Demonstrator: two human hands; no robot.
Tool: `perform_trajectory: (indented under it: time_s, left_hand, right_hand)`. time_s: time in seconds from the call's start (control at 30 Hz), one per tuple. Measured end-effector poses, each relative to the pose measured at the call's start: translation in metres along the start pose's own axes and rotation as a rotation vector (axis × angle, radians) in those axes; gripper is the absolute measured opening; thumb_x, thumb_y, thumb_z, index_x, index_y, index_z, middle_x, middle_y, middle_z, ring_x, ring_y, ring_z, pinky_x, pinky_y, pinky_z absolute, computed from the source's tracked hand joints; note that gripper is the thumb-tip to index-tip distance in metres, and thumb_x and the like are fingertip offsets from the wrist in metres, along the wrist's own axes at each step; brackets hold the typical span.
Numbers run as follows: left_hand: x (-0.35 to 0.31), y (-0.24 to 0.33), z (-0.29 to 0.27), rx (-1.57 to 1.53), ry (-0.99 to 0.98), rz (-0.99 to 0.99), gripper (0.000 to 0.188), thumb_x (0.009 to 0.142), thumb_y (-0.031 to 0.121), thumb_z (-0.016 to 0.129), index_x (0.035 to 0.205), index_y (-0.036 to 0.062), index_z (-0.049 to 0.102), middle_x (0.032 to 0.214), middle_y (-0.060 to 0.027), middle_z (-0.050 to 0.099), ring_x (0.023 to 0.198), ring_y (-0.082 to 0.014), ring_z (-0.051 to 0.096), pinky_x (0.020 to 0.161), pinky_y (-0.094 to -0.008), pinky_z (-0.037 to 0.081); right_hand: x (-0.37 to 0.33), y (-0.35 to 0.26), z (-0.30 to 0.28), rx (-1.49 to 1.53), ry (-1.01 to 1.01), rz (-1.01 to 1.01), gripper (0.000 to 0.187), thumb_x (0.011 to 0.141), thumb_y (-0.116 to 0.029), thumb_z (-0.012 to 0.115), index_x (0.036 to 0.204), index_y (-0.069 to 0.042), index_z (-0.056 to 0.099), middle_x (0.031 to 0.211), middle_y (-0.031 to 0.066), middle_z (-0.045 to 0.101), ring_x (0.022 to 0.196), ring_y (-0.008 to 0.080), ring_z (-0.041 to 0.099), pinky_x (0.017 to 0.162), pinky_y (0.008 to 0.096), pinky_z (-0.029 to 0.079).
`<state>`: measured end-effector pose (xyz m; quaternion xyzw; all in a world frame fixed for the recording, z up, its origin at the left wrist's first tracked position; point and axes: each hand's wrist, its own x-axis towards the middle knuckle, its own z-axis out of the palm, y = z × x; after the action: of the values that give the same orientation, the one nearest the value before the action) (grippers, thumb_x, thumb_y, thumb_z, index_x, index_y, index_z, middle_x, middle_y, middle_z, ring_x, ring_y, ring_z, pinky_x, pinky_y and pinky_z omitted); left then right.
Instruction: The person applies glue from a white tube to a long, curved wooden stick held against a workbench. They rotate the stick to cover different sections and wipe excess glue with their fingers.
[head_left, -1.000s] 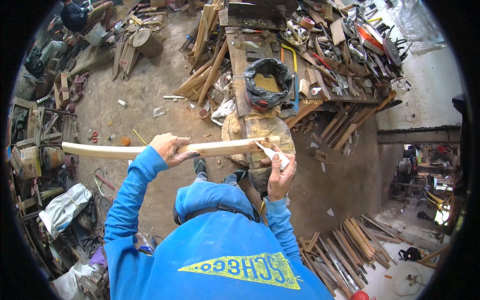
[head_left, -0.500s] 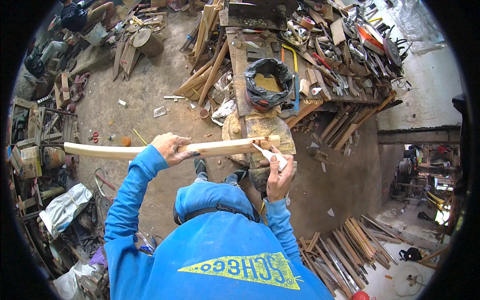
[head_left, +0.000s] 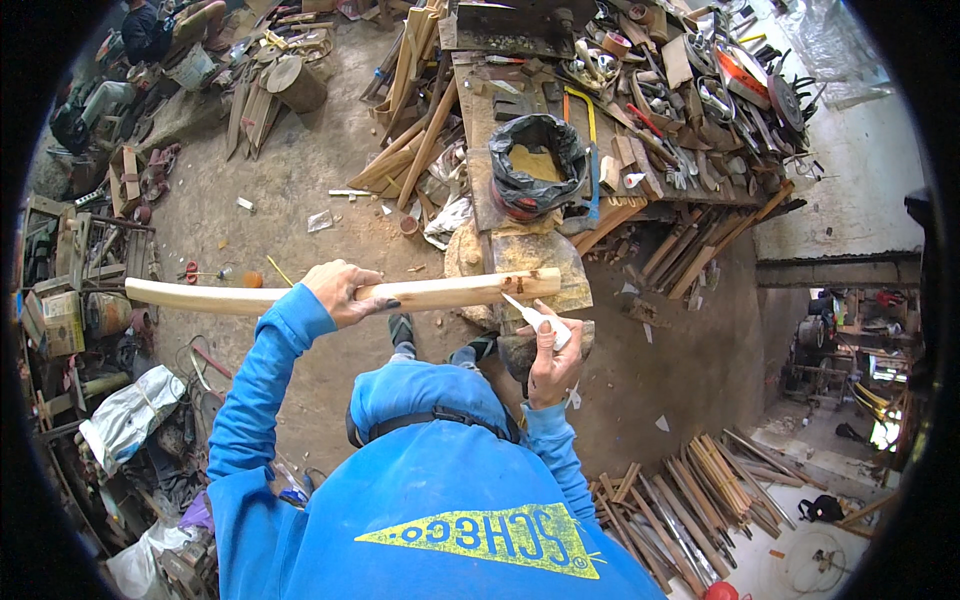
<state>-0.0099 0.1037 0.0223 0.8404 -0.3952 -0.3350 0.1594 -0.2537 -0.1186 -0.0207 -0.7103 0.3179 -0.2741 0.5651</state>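
A long, pale, slightly curved wooden piece (head_left: 440, 293) lies across in front of me, with dark knots near its right end. My left hand (head_left: 343, 294) is wrapped round it near the middle, with dark smudges on the fingers. In my right hand (head_left: 553, 362) is a small white glue bottle (head_left: 548, 325) with a pointed nozzle. Its tip points up and left at the wood's lower edge, close to the knots; I cannot tell whether it touches. The right end of the wood sits over a worn wooden block (head_left: 550, 262).
Beyond the block, a bucket lined with a black bag (head_left: 540, 170) holds tan dust on the workbench (head_left: 475, 100). A yellow-framed saw (head_left: 591, 120) lies beside it. Heaped tools and offcuts fill the back right. Wood strips (head_left: 700, 500) lie lower right. A person (head_left: 150, 35) sits far left.
The glue bottle and my right hand have shifted slightly down and left, so the nozzle now sits lower against the wood. My left hand and the wood have barely moved.
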Motion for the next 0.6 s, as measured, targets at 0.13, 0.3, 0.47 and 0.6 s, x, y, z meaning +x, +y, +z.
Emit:
perform_trajectory:
  time_s: [0.13, 0.3, 0.47, 0.6]
  left_hand:
    - [0.0, 0.001, -0.001, -0.003, -0.019, -0.009, 0.046, 0.085, 0.044, 0.065, 0.112, 0.0067, 0.07, 0.091, -0.0204, 0.071, 0.085, -0.0383, 0.068, 0.076, -0.0449, 0.053]
    - [0.001, 0.001, 0.001, -0.012, -0.046, -0.019, 0.047, 0.086, 0.045, 0.064, 0.112, 0.0063, 0.07, 0.091, -0.0206, 0.07, 0.085, -0.0379, 0.067, 0.076, -0.045, 0.053]
    - [0.003, 0.0, -0.001, -0.052, -0.082, -0.037, 0.046, 0.087, 0.046, 0.063, 0.111, 0.0076, 0.07, 0.092, -0.0202, 0.07, 0.086, -0.0384, 0.067, 0.077, -0.0453, 0.053]
    - [0.005, -0.006, 0.004, -0.066, -0.096, -0.018, 0.045, 0.087, 0.047, 0.062, 0.109, 0.0085, 0.071, 0.091, -0.0206, 0.07, 0.087, -0.0393, 0.067, 0.078, -0.0459, 0.053]
  right_hand:
    - [0.001, -0.001, 0.002, 0.015, 0.01, -0.015, 0.025, 0.1, -0.02, 0.053, 0.105, 0.004, 0.049, 0.114, 0.0207, 0.066, 0.081, 0.0194, 0.069, 0.074, 0.0304, 0.054]
    - [0.003, 0.003, 0.0, -0.003, -0.017, -0.013, 0.026, 0.1, -0.022, 0.052, 0.104, 0.004, 0.048, 0.116, 0.0213, 0.066, 0.081, 0.0189, 0.069, 0.073, 0.0302, 0.054]
    - [0.002, 0.002, 0.002, 0.087, 0.028, 0.005, 0.026, 0.1, -0.023, 0.053, 0.105, 0.002, 0.047, 0.115, 0.0206, 0.065, 0.084, 0.0204, 0.068, 0.077, 0.0314, 0.053]
    - [0.026, -0.025, -0.004, 0.381, 0.285, 0.084, 0.023, 0.098, -0.021, 0.057, 0.105, -0.002, 0.046, 0.108, 0.017, 0.064, 0.098, 0.0202, 0.063, 0.09, 0.0339, 0.049]
